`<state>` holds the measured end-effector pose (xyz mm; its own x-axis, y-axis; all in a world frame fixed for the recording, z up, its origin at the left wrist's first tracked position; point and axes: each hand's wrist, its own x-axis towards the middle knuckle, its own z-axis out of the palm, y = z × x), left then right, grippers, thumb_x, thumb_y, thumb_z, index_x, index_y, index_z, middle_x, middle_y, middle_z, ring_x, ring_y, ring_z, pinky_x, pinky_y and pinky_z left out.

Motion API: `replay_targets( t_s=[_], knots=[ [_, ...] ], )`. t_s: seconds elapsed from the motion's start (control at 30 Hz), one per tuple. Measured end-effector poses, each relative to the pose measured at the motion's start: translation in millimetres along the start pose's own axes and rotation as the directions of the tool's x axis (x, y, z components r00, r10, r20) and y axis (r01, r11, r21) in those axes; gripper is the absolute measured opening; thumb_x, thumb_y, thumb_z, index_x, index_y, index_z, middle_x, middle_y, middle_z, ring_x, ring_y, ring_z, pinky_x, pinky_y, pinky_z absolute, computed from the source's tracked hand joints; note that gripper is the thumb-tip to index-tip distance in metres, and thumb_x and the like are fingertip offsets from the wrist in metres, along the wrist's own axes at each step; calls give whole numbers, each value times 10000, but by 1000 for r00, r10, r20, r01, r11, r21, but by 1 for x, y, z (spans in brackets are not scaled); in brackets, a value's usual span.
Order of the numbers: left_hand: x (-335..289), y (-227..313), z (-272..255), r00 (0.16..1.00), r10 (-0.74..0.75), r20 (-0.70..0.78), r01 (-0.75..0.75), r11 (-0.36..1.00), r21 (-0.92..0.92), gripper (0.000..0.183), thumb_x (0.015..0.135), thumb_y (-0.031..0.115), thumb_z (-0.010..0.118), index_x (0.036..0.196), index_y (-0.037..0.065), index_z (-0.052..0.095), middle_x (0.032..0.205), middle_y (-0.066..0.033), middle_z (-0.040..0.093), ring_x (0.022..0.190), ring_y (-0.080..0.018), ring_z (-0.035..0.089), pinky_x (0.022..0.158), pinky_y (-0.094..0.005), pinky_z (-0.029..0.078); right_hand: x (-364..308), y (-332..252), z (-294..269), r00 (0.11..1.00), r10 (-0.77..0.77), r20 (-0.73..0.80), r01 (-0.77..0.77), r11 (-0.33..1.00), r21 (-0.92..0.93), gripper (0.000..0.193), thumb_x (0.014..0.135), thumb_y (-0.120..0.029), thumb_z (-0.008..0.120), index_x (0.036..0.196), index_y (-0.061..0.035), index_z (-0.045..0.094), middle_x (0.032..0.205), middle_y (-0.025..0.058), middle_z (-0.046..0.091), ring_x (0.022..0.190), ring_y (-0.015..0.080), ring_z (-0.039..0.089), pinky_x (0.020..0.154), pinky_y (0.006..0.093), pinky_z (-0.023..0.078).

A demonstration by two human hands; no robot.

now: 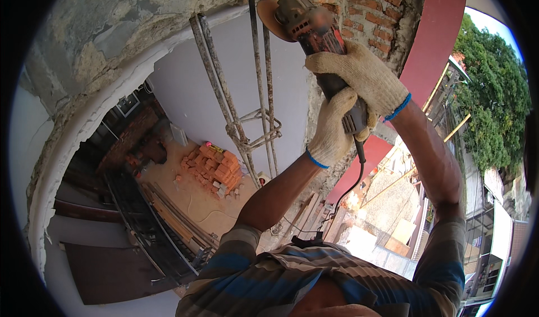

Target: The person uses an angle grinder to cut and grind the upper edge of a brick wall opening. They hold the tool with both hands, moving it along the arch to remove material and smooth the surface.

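Both my hands wear cream knitted gloves with blue cuffs and grip one angle grinder, raised high at the top of the view. My right hand wraps around its body behind the head. Lower down, my left hand is closed on the rear of the handle. The grinder's brown cutting disc is beside the upper end of a rusty rebar, just under the broken concrete edge; I cannot tell whether they touch. Another pair of rebars hangs left of it, joined lower by bent stirrups.
Rough concrete and exposed brickwork border the opening. A black power cord hangs from the grinder past my chest. Far below are a brick pile and long planks. A maroon column stands at right, with trees beyond.
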<state>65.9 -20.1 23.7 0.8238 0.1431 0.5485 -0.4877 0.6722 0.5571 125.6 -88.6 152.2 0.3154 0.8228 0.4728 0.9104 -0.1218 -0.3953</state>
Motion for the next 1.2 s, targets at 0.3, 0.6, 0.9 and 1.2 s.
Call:
replay_targets(
  t_s=[0.3,0.6,0.9,1.2],
  knots=[
    [-1,2,0,1000,-20,-1,20,1000,18,470,1074,541,511,1121,89,632,828,-129,688,584,-186,589,477,-305,401,2,-8,3,962,275,8,-270,940,207,587,876,-589,725,1008,-19,764,723,90,680,651,184,678,622,362,567],
    [-2,3,2,1000,-24,-10,25,1000,12,494,1067,563,514,1084,89,651,817,-112,683,589,-180,592,479,-304,397,3,-7,3,981,193,-3,-189,964,189,624,837,-599,756,982,8,759,731,97,693,657,180,684,624,363,566],
    [-3,5,2,1000,-30,8,30,999,16,494,1067,569,512,1081,95,653,819,-104,686,595,-180,596,487,-307,401,1,-5,1,989,145,-3,-144,981,128,593,856,-587,750,975,-6,761,721,86,685,652,171,679,620,353,566],
    [-4,5,0,999,-35,14,35,999,13,491,1062,569,512,1111,100,649,842,-103,694,615,-186,613,511,-319,430,3,-5,2,987,162,-8,-160,977,144,642,827,-615,753,961,12,760,719,83,691,652,178,680,616,358,565]
  ],
)
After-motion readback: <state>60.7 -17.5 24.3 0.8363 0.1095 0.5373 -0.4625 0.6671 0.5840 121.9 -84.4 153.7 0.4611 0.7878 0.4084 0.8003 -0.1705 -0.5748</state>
